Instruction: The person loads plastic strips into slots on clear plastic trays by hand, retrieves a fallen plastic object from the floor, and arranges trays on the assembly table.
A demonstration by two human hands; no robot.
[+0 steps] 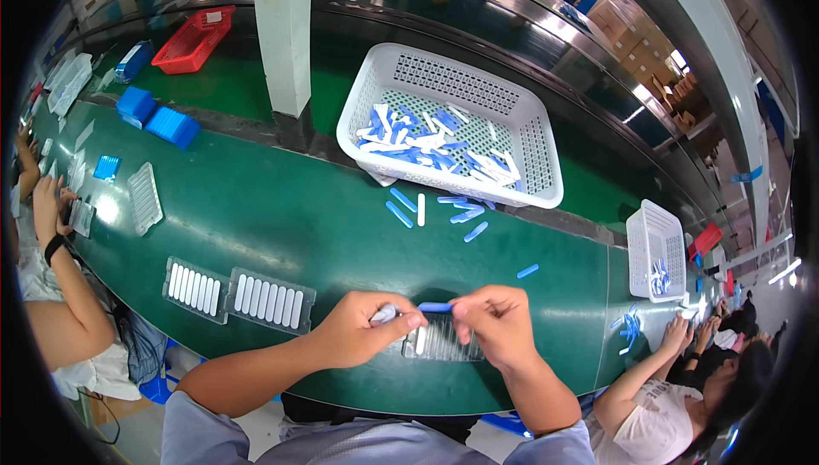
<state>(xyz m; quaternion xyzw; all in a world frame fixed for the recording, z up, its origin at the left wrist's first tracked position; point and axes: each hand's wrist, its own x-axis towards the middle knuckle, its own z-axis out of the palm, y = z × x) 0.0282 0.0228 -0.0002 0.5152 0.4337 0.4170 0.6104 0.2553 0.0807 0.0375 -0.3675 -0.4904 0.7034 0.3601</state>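
My left hand (365,328) is closed, with whitish stick-shaped pieces (384,315) showing between its curled fingers. Thumb and fingertips of my right hand (496,320) pinch one end of a slim blue strip (435,306). The strip's other end lies close to my left fingertips; whether they touch it I cannot tell. Under both hands lies a clear slotted plastic tray (456,349), partly hidden, with a white stick (421,341) in its left part. Left of my left hand are two clear trays filled with rows of white sticks, one nearer (269,301) and one farther left (194,287).
A white perforated basket (546,171) of blue and white sticks stands behind, with loose blue strips (465,209) before it. Blue boxes (171,124), an unfilled clear tray (145,198) and a post (286,38) stand left. Co-workers (665,397) sit on both sides.
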